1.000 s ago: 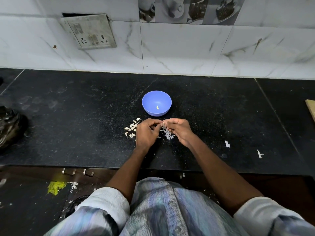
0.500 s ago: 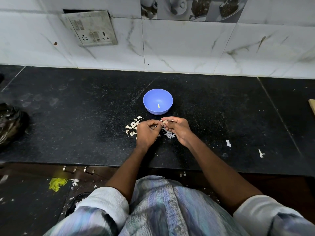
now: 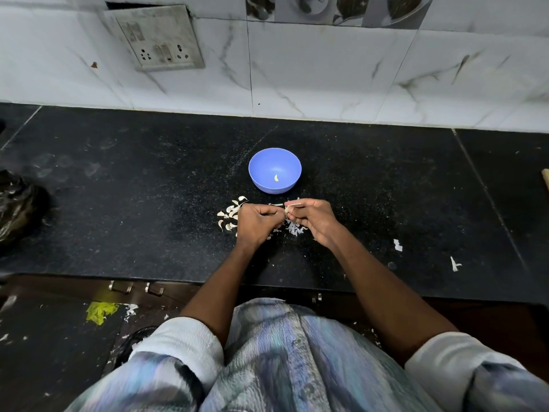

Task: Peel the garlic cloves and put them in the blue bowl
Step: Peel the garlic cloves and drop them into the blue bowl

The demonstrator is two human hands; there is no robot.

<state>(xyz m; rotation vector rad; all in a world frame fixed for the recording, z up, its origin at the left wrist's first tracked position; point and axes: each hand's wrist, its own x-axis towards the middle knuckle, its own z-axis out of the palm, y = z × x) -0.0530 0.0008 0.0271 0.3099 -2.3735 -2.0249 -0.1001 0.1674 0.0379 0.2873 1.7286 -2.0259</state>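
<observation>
Head view: a garlic clove (image 3: 287,208) is pinched between the curled fingertips of the left hand (image 3: 258,221) and the right hand (image 3: 312,219), held low over the counter (image 3: 118,188). The blue bowl (image 3: 274,170), holding one peeled clove (image 3: 276,178), is set straight ahead, just beyond both hands. Unpeeled cloves (image 3: 230,215) are heaped just left of the left hand.
</observation>
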